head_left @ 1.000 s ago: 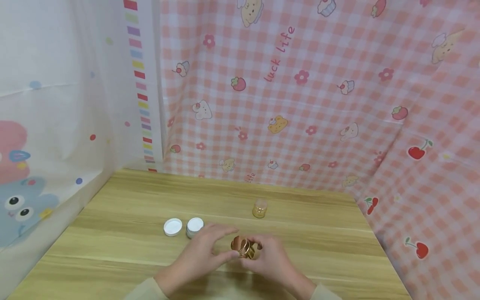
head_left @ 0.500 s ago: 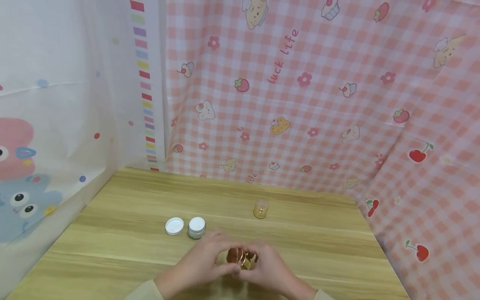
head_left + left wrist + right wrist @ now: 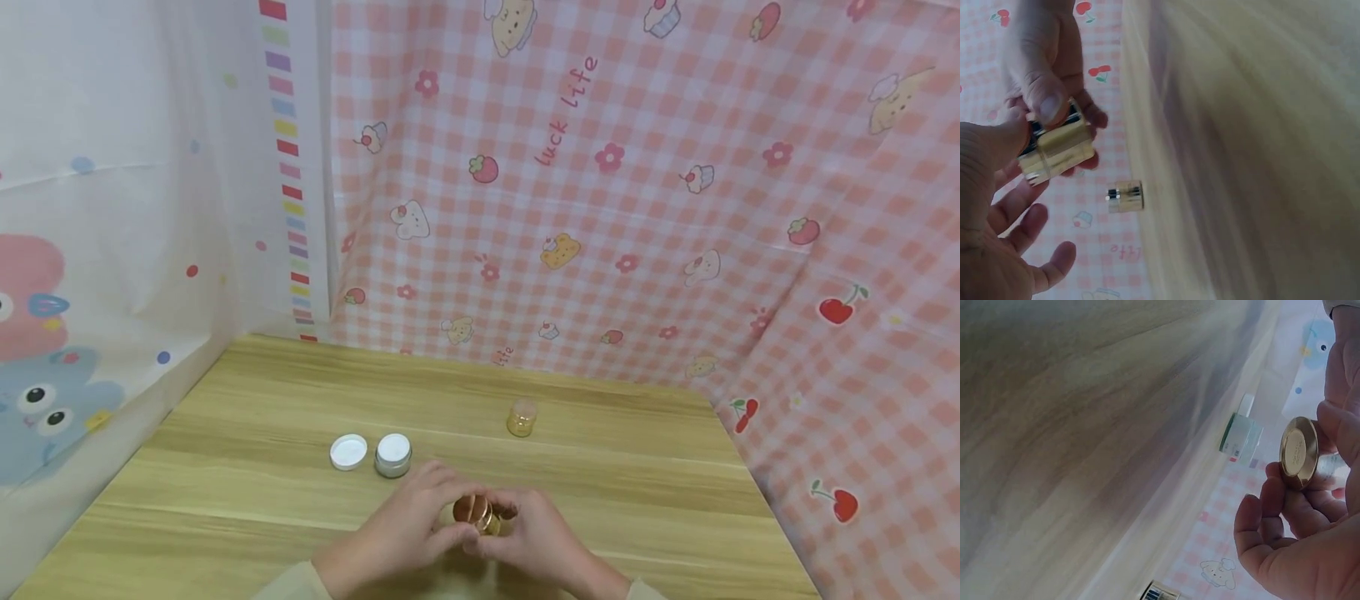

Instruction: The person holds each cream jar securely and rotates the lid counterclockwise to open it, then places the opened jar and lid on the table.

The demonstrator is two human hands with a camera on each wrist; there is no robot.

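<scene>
Just above the table's near half, I hold a shiny gold cosmetic jar (image 3: 474, 510) tilted between both hands. My left hand (image 3: 416, 521) grips its copper-coloured top end with thumb and fingers. My right hand (image 3: 532, 533) pinches the other end. In the left wrist view, the jar (image 3: 1057, 150) shows a bright gold wall with dark reflections. The right wrist view shows the round gold end of the jar (image 3: 1297, 453) between the fingers. Fingers hide part of it, so whether the lid is fully seated cannot be told.
A second gold jar (image 3: 522, 418) stands farther back on the wooden table (image 3: 615, 467). Left of my hands stand a jar with a white top (image 3: 393, 455) and a loose white lid (image 3: 348, 452). A checked cloth (image 3: 630, 200) hangs behind the table.
Both hands have come slightly nearer to me with the gold jar. My left fingers have closed in on its top end. Little differs over the last half second.
</scene>
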